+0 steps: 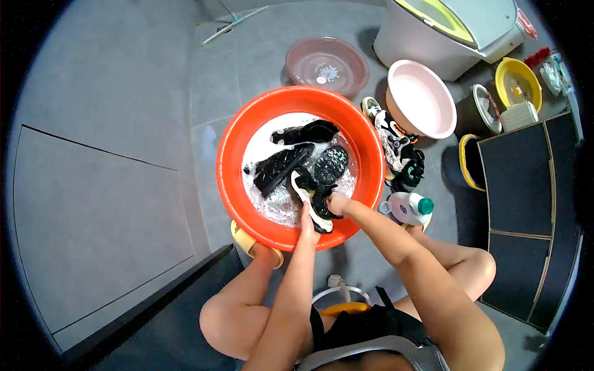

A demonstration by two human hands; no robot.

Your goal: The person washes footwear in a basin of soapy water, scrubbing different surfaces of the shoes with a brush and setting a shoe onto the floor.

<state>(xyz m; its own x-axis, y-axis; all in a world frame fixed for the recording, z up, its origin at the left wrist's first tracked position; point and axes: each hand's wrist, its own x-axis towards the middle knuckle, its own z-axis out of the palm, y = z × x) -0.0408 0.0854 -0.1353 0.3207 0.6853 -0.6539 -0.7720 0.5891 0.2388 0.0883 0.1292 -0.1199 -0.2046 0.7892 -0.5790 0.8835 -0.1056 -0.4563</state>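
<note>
A black shoe with a white sole is tilted on its side over sudsy water in a large orange-red tub. My left hand is wrapped around its white sole near the lower end. On the shoe's black upper side, my right hand is closed; whether it grips only the shoe or also something small is hidden. Beyond my hands, a long black wet item and another black item lie in the foam. A rounded, suds-covered black thing sits beside the shoe.
Several shoes stand right of the tub, near a white bottle with a green cap. A pink basin and a brownish translucent basin are farther back. A black cabinet is at the right, a grey wall panel at the left.
</note>
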